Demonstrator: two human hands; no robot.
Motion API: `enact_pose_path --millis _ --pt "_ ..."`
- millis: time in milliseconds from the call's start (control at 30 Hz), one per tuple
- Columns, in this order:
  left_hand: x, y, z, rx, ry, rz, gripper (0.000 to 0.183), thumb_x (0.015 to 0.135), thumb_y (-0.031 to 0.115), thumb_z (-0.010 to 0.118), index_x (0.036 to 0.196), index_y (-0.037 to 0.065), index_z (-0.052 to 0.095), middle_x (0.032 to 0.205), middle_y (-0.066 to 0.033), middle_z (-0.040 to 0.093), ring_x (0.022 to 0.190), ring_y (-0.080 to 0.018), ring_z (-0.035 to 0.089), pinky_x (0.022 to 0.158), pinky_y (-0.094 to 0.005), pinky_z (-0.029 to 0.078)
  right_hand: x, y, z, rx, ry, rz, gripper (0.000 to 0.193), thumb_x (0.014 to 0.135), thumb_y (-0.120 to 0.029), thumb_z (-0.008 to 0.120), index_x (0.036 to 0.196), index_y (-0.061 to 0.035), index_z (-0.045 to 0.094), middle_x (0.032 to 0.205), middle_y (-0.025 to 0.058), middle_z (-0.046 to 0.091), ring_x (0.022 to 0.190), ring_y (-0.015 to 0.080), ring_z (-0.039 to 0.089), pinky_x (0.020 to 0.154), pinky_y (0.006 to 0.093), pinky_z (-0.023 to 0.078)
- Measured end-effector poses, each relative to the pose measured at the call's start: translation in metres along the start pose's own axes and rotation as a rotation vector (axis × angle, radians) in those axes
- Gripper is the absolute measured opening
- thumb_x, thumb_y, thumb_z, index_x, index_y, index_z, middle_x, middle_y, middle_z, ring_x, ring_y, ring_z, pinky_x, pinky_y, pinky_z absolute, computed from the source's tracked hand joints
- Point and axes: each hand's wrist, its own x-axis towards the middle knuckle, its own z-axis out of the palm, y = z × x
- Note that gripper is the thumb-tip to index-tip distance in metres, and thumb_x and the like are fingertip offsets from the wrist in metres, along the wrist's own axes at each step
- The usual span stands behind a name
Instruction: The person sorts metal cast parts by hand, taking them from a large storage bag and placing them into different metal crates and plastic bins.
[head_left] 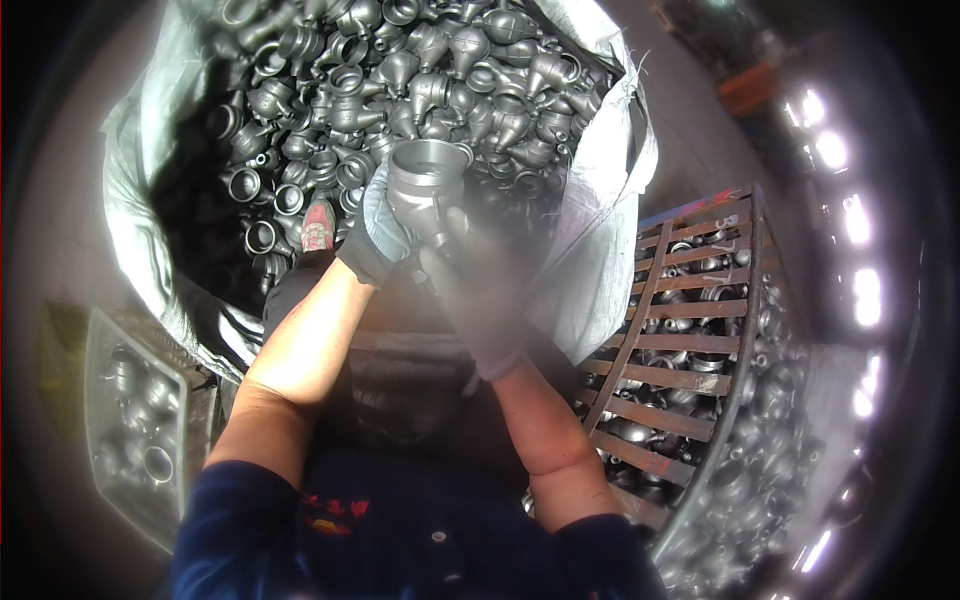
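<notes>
Gripping a grey metal housing (pixel 423 190) at the mouth of the white sack (pixel 607 205), my left hand (pixel 382 222) wraps its side; my right hand (pixel 475 285) blurs beside it, grip impossible to tell.

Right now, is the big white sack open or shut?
Open: the sack has its mouth spread wide, showing many grey metal parts inside.

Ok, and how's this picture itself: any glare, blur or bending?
In the head view, grey haze blurs the pale-gloved right hand, while the round-mouthed grey metal part in the gloved left hand looks sharper; same head view, the bare left forearm glares and bright white lights burn out at right; also in the head view, the rusty slatted metal rack bows and the corners go black.
</notes>
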Motion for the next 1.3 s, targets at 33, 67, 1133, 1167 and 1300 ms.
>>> enact_pose_path --millis 33,67,1133,1167,1300 --pt "0.0 -0.001 0.001 0.001 -0.03 0.001 0.04 0.096 0.031 0.033 0.119 0.002 0.048 0.114 -0.0144 0.057 0.103 -0.0262 0.057 0.092 -0.0398 0.047 -0.001 -0.002 0.002 0.215 0.011 0.141 0.043 0.078 -0.005 0.067 0.115 0.0097 0.051 0.101 0.0135 0.062 0.094 0.0144 0.059 0.083 0.0263 0.046" --pt "0.0 0.0 0.004 -0.012 -0.019 -0.014 0.036 0.095 0.026 0.035 0.117 0.001 0.049 0.112 -0.0141 0.057 0.101 -0.0248 0.057 0.091 -0.0375 0.047 -0.002 -0.002 0.0 0.114 -0.054 0.062 0.046 0.079 -0.004 0.066 0.118 0.0105 0.048 0.105 0.0132 0.061 0.095 0.0146 0.058 0.084 0.0266 0.046" --pt "-0.002 0.018 0.036 0.358 0.356 0.231 0.042 0.087 0.013 0.052 0.127 0.005 0.043 0.121 -0.0111 0.053 0.11 -0.0215 0.053 0.095 -0.0357 0.044 -0.019 0.015 -0.012 0.922 -0.143 0.867 0.043 0.082 -0.004 0.057 0.124 -0.0041 0.049 0.07 -0.0037 0.052 0.047 0.0003 0.035 0.039 0.0161 0.027" --pt "-0.001 0.017 0.036 0.436 0.367 0.272 0.046 0.086 0.012 0.052 0.13 0.006 0.04 0.125 -0.0099 0.05 0.112 -0.0207 0.051 0.096 -0.0355 0.043 -0.026 0.027 -0.01 0.992 -0.14 0.92 0.042 0.081 -0.003 0.057 0.123 -0.0043 0.05 0.069 -0.0041 0.05 0.047 0.0003 0.033 0.039 0.0163 0.026" --pt "0.001 0.011 0.044 0.502 0.358 0.258 0.05 0.085 0.005 0.049 0.133 0.005 0.037 0.124 -0.01 0.05 0.114 -0.0215 0.05 0.099 -0.0357 0.04 -0.038 0.048 -0.007 1.128 -0.072 1.056 0.038 0.081 -0.003 0.055 0.119 -0.0056 0.052 0.067 -0.0052 0.047 0.045 0.0008 0.029 0.039 0.0168 0.023"
